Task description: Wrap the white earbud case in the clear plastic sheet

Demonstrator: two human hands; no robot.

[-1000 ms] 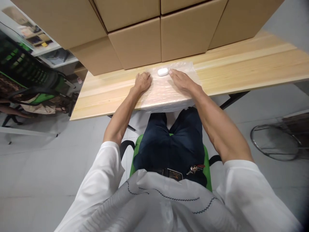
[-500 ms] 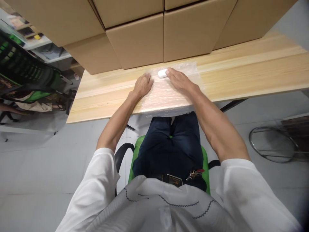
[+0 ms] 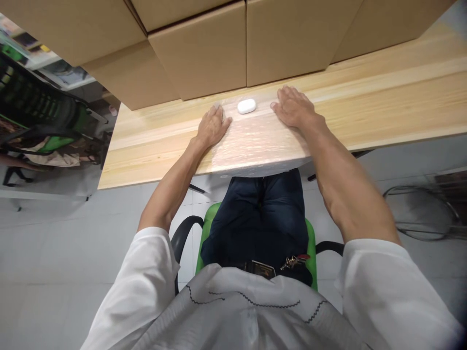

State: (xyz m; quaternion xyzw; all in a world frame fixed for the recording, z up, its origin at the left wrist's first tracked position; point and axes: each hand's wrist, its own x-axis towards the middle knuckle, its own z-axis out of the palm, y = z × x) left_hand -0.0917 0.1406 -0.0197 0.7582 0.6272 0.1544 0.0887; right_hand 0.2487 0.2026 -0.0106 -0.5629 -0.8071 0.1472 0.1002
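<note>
1. On the far part of the clear bubble wrap [image 3: 251,141], slightly left of its middle, see the white rounded case [image 3: 247,106], lying loose between the hands and touched by neither

2. At the left edge of the wrap, see the left hand [image 3: 212,127], palm down, thumb spread away from the fingers; cannot tell how hard pressing

3. At the right side, see the right hand [image 3: 295,108], laid out palm down, thumb pointing left toward the case but apart from it, pinching nothing visible

4. Underneath, note the bench [image 3: 394,92], with wrap draped past its near edge, above the dark trousers [image 3: 262,209]

5. Along the far side, note the cardboard boxes [image 3: 200,58], near the case

6. Judge a slide toward the near edge possible, case included, from the overhanging wrap dragging if released on both sides

7. Beware of an uneven tug from left or right: could skew the wrap and send the smooth, unheld case sideways

8. Beware of a far-going push: could knock the case against the boxes

9. Cannot tell the number of layers; if several, might shift over one another and crease beneath the case
</note>
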